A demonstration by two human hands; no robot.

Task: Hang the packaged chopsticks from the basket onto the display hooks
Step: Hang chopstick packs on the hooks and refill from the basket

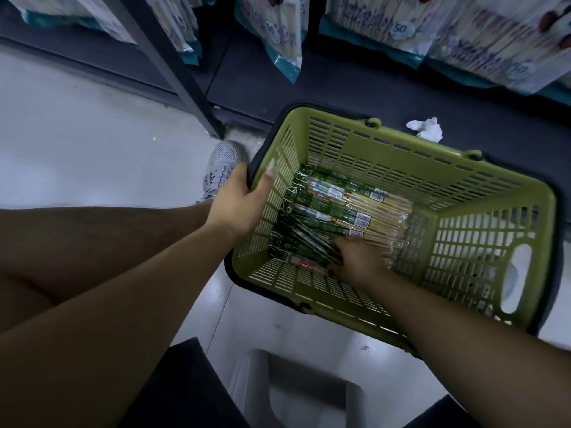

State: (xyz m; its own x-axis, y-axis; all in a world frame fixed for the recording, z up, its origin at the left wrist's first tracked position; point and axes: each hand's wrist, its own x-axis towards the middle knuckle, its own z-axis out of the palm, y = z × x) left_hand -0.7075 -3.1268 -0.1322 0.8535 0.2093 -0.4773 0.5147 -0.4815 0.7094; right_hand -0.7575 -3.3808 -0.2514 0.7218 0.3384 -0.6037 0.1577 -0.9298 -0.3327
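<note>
A green slatted shopping basket point(463, 193) with a dark rim sits tilted on the floor in front of the shelving. Several green-labelled packs of chopsticks point(349, 208) lie side by side on its bottom. My left hand point(238, 199) grips the basket's left rim, thumb inside the wall. My right hand point(352, 257) is down inside the basket, fingers curled around a few packs at the near end of the pile. No display hooks are in view.
Teal-and-white bags point(482, 35) hang or stand on the dark shelf unit at the top. A crumpled white tissue point(428, 128) lies on the shelf base. A grey shoe point(221, 168) stands left of the basket; a grey stool point(296, 390) is below.
</note>
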